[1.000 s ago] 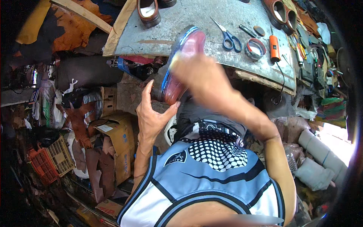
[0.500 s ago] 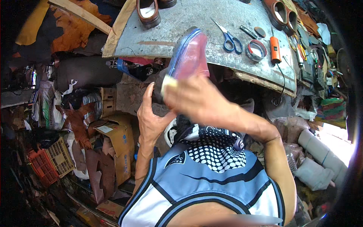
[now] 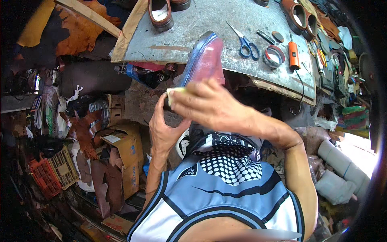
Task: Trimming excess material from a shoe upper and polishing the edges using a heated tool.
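A burgundy shoe (image 3: 207, 60) with a blue-tinted edge points away from me, its toe over the worktable's near edge. My left hand (image 3: 163, 127) grips its heel end, thumb and fingers curled round it. In my right hand (image 3: 213, 103) is a small pale yellow pad (image 3: 175, 92), pressed along the shoe's edge near the heel; whether it is sponge or cloth I cannot tell. The right hand and wrist cover much of the shoe's rear part.
On the metal-topped worktable (image 3: 193, 22) lie blue-handled scissors (image 3: 246, 46), a round tin (image 3: 274, 55) and an orange corded tool (image 3: 293, 54). Brown shoes (image 3: 160, 16) stand at the back. Leather scraps, a cardboard box (image 3: 125, 157) and plastic crates (image 3: 62, 167) crowd the left side.
My right hand has slid slightly left and down with the pad, toward the heel. The left hand stays on the shoe with little movement.
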